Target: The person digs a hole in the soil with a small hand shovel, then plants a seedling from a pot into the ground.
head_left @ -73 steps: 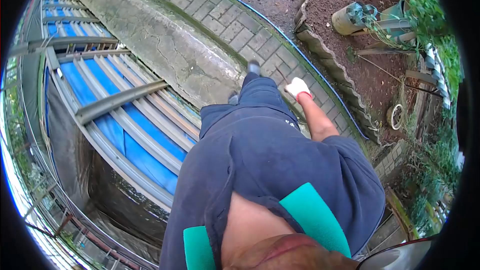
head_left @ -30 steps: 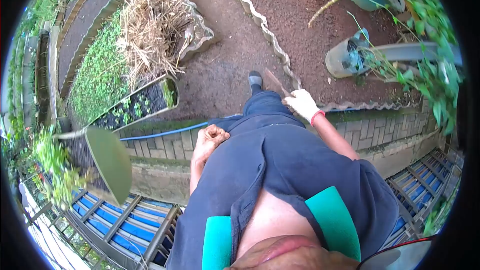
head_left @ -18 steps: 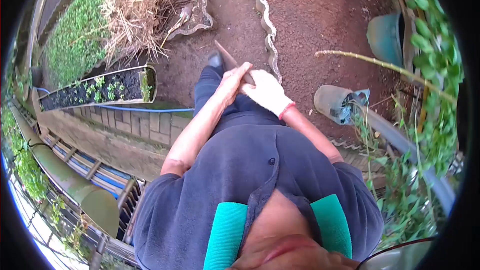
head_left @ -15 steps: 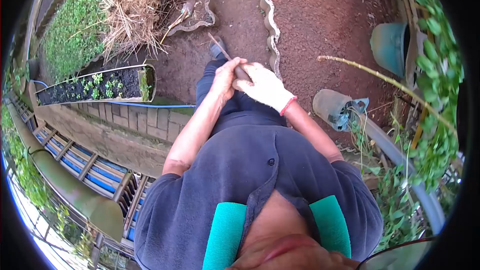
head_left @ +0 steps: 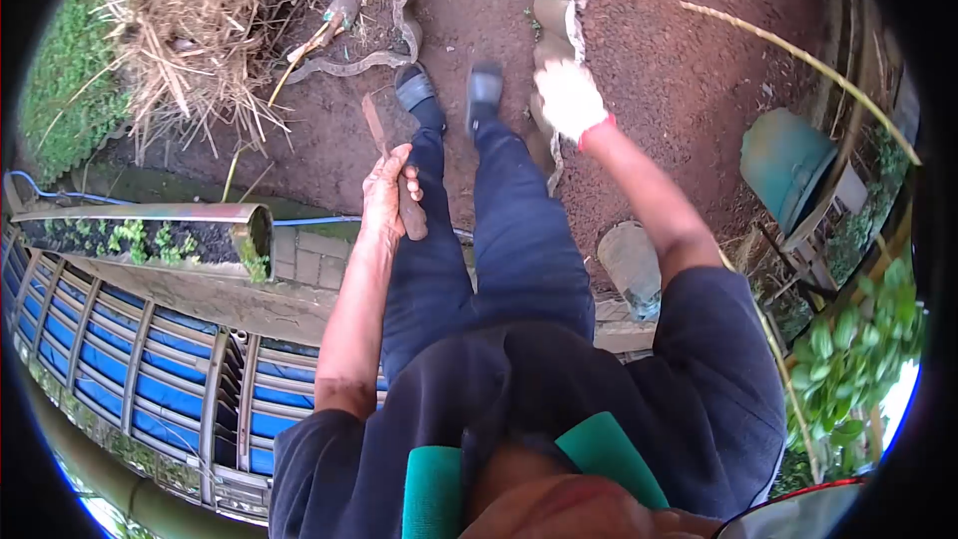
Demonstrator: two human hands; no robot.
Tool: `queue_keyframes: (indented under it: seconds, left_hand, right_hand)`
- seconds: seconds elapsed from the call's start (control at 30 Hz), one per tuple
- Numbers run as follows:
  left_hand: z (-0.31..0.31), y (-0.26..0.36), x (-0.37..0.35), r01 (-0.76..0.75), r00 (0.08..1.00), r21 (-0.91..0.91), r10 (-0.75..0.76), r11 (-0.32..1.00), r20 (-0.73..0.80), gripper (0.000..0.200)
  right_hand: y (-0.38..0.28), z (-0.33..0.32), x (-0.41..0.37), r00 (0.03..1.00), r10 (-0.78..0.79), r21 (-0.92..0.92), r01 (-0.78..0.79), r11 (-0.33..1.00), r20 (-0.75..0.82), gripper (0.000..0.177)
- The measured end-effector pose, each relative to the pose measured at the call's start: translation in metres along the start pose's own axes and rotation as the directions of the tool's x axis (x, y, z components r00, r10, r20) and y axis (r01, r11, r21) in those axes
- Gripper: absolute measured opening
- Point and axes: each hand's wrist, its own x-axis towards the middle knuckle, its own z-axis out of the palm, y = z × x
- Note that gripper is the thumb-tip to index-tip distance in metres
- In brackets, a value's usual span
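Note:
My bare left hand (head_left: 382, 198) is wrapped round the brown handle of a knife (head_left: 373, 124). Its narrow, rust-coloured blade points away from me, and the handle's rounded end sticks out below my palm. Out to the right is my right hand (head_left: 569, 100), in a white glove with a red cuff. It hangs above the wavy edging (head_left: 557, 20) of the soil bed, apart from the knife. Motion and glare smear its fingers, so I cannot make out whether it holds anything.
Straw (head_left: 215, 15) is heaped at upper left, with a long-handled tool (head_left: 344, 8) beside it. A planter (head_left: 165, 215) of seedlings is at left. On the right are a green bucket (head_left: 788, 165), a clear plastic container (head_left: 631, 260) and a long bare stem (head_left: 798, 52).
My hands, together on the knife before, have come apart. The gloved right hand has let go and swung forward and right; the left keeps the knife and has shifted left and nearer my body.

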Motion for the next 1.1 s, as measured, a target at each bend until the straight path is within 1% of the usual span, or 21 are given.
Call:
queue_keyframes:
  seconds: [0.03,0.07,0.1,0.13,0.2,0.27,0.3,0.33,0.4,0.47,0.53,0.6,0.67,0.73,0.77,0.83,0.87,0.9,1.0,1.07,1.1]
  left_hand:
    - [0.003,-0.003,0.015,0.01,1.0,-0.026,-0.01,1.0,-0.002,0.023]
    - [0.008,-0.007,0.03,0.014,1.0,-0.056,-0.015,0.998,-0.006,0.022]
    - [0.014,-0.011,0.04,0.004,1.0,-0.053,-0.005,0.999,-0.02,0.026]
    - [0.022,-0.012,0.048,0.007,0.999,-0.056,-0.009,0.998,-0.038,0.025]
    - [0.037,-0.012,0.062,-0.006,0.999,-0.069,0.003,0.998,-0.051,0.026]
    - [0.052,-0.009,0.072,-0.019,0.998,-0.079,0.014,0.997,-0.065,0.027]
    - [0.061,-0.005,0.075,-0.029,0.998,-0.081,0.024,0.996,-0.061,0.027]
    - [0.068,-0.001,0.081,-0.042,0.998,-0.085,0.037,0.995,-0.055,0.028]
    - [0.078,0.004,0.104,-0.085,0.996,-0.07,0.082,0.994,-0.043,0.03]
    - [0.089,0.014,0.135,-0.167,0.985,0.013,0.168,0.986,-0.045,0.029]
    - [0.101,0.027,0.167,-0.246,0.968,0.022,0.247,0.969,-0.038,0.029]
    - [0.107,0.039,0.193,-0.293,0.954,0.024,0.294,0.956,-0.056,0.029]
    - [0.113,0.053,0.208,-0.313,0.944,0.018,0.313,0.95,-0.105,0.029]
    - [0.117,0.074,0.212,-0.355,0.931,-0.138,0.336,0.925,-0.139,0.027]
    - [0.117,0.085,0.215,-0.38,0.924,-0.212,0.357,0.901,-0.137,0.026]
    - [0.109,0.095,0.223,-0.426,0.904,-0.313,0.409,0.849,-0.121,0.024]
    - [0.103,0.101,0.22,-0.444,0.896,-0.312,0.424,0.84,-0.132,0.025]
    - [0.096,0.105,0.218,-0.449,0.894,-0.313,0.42,0.837,-0.158,0.024]
    - [0.074,0.112,0.217,-0.482,0.876,-0.341,0.434,0.807,-0.21,0.023]
    - [0.064,0.118,0.209,-0.439,0.898,-0.448,0.389,0.779,-0.203,0.022]
    - [0.057,0.118,0.21,-0.4,0.902,-0.591,0.416,0.7,-0.118,0.022]
  right_hand:
    - [0.021,0.014,0.034,0.992,-0.082,-0.087,0.09,0.992,0.09,0.017]
    - [0.036,0.022,0.067,0.986,-0.083,-0.172,0.108,0.979,0.147,0.018]
    - [0.054,0.042,0.095,0.988,-0.088,-0.228,0.115,0.967,0.126,0.021]
    - [0.078,0.074,0.118,0.999,-0.015,-0.251,0.025,0.968,0.043,0.022]
    - [0.099,0.066,0.158,0.989,-0.047,-0.307,0.089,0.948,0.142,0.023]
    - [0.132,0.089,0.181,0.989,-0.077,-0.365,0.117,0.924,0.123,0.024]
    - [0.135,0.084,0.191,0.97,-0.041,-0.4,0.136,0.906,0.238,0.025]
    - [0.138,0.076,0.196,0.93,-0.02,-0.414,0.183,0.892,0.368,0.022]
    - [0.142,0.074,0.204,0.91,0.018,-0.379,0.155,0.912,0.414,0.026]
    - [0.147,0.072,0.205,0.899,-0.015,-0.331,0.176,0.927,0.437,0.022]
    - [0.15,0.063,0.202,0.898,-0.08,-0.258,0.208,0.943,0.432,0.021]
    - [0.138,0.038,0.196,0.91,-0.143,-0.278,0.265,0.923,0.39,0.035]
    - [0.151,0.038,0.189,0.907,-0.23,-0.262,0.332,0.906,0.352,0.045]
    - [0.161,0.044,0.185,0.889,-0.242,-0.246,0.353,0.903,0.389,0.046]
    - [0.167,0.052,0.185,0.911,-0.339,-0.238,0.391,0.889,0.234,0.043]
    - [0.167,0.054,0.182,0.923,-0.325,-0.225,0.368,0.902,0.206,0.04]
    - [0.168,0.054,0.184,0.929,-0.32,-0.216,0.357,0.909,0.188,0.039]
    - [0.164,0.051,0.185,0.931,-0.316,-0.213,0.352,0.912,0.185,0.032]
    - [0.166,0.053,0.184,0.934,-0.331,-0.151,0.35,0.924,0.135,0.028]
    - [0.169,0.055,0.18,0.932,-0.355,-0.145,0.361,0.921,0.067,0.025]
    - [0.169,0.056,0.178,0.93,-0.364,-0.138,0.367,0.92,0.044,0.025]
